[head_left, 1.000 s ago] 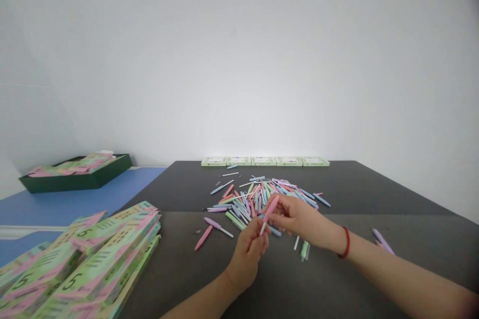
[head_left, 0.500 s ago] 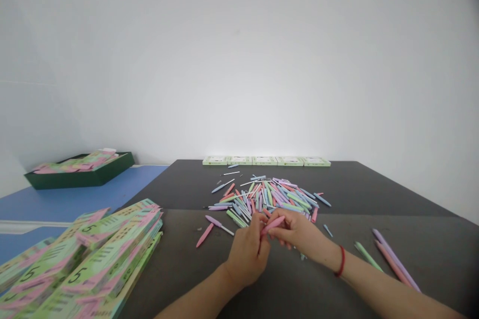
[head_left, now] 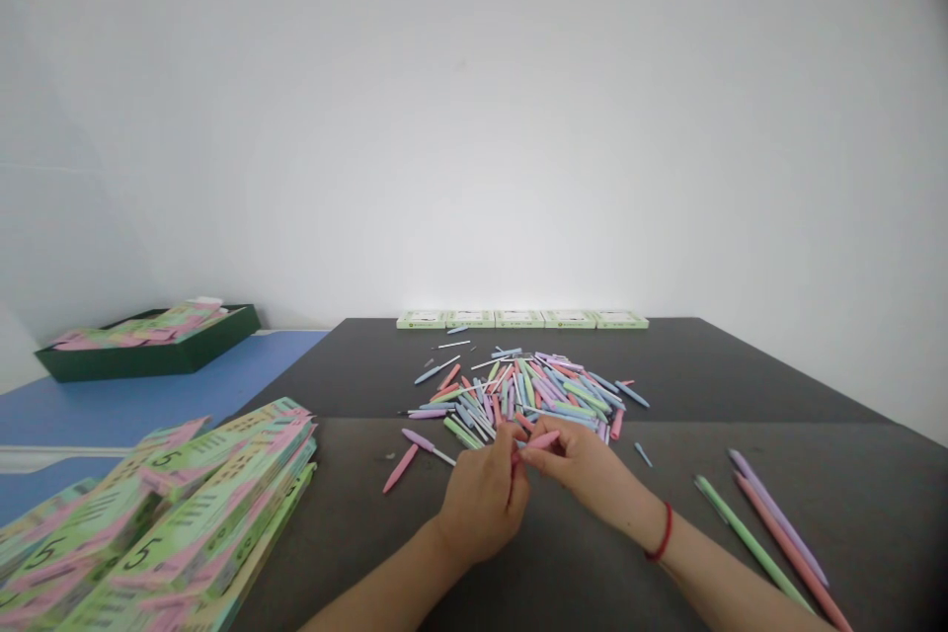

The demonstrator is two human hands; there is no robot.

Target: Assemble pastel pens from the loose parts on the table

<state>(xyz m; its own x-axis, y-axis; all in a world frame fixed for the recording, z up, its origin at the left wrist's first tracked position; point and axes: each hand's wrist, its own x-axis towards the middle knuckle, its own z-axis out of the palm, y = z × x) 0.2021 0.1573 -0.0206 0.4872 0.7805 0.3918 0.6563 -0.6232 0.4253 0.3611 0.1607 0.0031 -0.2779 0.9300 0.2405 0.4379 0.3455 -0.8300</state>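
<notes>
Just in front of the pile of pen parts (head_left: 533, 390), my two hands meet over a pink pen part (head_left: 544, 440). My left hand (head_left: 485, 499) is closed, its fingers wrapped round the near end of the pink piece. The thumb and fingers of my right hand (head_left: 589, 479) pinch the same piece from the right; a red cord is on that wrist. Fingers hide much of the piece, so where its parts join cannot be made out. Left of my hands lie a loose pink pen part (head_left: 401, 469) and a purple part with a white refill (head_left: 428, 445).
Pastel pens in green (head_left: 751, 541), pink (head_left: 792, 550) and purple (head_left: 777, 516) lie at right on the dark table (head_left: 741, 375). Stacked printed cartons (head_left: 199, 504) fill the left front. A green tray (head_left: 155, 355) sits behind them. Flat boxes (head_left: 519, 319) line the back edge.
Both hands stay together on the pink pen part, with small finger shifts around it. My right forearm sits slightly lower, baring more of the pens at right. The whole view has moved a little.
</notes>
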